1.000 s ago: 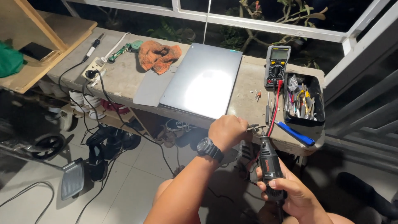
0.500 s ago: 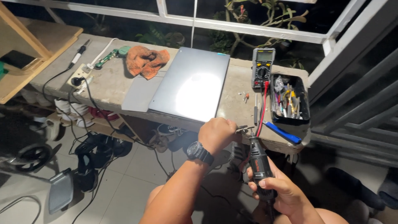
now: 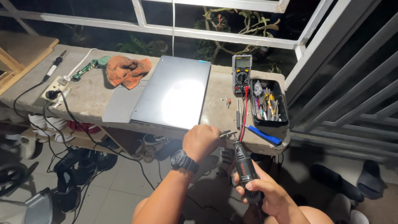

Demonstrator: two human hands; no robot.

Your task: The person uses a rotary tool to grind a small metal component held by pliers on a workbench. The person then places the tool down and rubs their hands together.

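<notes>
Night balcony, concrete bench (image 3: 95, 97) | view has slid lower, hands barely moved | left hand (image 3: 202, 141) fingers pinched on small metal piece (image 3: 226, 133) | right hand (image 3: 265, 195) fingers wrapped round rotary tool (image 3: 243, 166) | I'd say work's still at the tip.

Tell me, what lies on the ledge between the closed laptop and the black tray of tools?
In the head view, between the laptop and the tray: a multimeter, its red lead, a thin screwdriver and tiny loose bits.
</notes>
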